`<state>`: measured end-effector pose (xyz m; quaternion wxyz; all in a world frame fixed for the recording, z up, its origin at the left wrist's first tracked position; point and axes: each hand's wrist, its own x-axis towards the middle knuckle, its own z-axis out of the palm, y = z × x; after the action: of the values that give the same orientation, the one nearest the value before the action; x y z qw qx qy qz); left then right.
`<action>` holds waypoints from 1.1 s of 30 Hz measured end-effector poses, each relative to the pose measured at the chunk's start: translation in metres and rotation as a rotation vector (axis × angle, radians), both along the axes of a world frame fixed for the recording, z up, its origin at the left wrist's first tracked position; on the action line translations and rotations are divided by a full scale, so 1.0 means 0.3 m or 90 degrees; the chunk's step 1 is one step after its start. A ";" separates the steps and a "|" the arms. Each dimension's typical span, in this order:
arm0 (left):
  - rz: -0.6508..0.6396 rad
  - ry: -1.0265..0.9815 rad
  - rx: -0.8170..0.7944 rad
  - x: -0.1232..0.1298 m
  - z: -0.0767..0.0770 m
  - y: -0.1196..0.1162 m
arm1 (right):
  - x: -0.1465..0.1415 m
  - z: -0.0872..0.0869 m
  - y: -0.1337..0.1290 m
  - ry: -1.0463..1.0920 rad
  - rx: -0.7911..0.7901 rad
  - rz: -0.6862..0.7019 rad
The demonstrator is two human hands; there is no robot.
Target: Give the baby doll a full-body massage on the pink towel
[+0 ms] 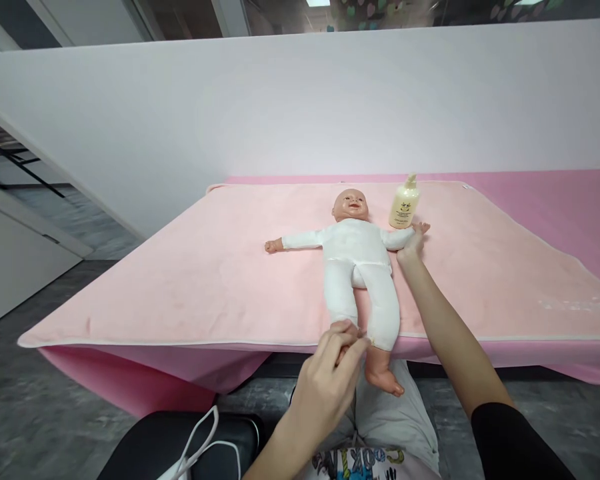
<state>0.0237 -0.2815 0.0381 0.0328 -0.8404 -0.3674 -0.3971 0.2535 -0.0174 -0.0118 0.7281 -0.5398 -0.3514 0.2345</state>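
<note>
A baby doll (356, 243) lies on its back on a pink blanket (205, 280), with a white cloth body and bare plastic head, hands and foot. One of its arms stretches out to the left. My left hand (333, 367) is closed around the end of the doll's left-side leg, hiding that foot. The other foot hangs past the table's front edge. My right hand (413, 245) grips the doll's right-side arm near the wrist, its fingers partly hidden. Just behind that arm stands a pale yellow pump bottle (404, 205).
A pink cloth (570, 207) covers the table under the blanket and hangs over its front. Behind rises a white partition (330, 107). At the lower left is a black seat (145, 443) with a white cable (207, 437).
</note>
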 end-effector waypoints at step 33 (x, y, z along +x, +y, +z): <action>0.006 -0.106 -0.020 -0.023 0.108 0.184 | -0.120 0.121 -0.093 -0.080 0.080 0.115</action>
<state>0.0167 -0.2264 0.0706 -0.0088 -0.8031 -0.3790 -0.4596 0.2175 -0.0452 0.0245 0.7129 -0.4730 -0.4573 0.2427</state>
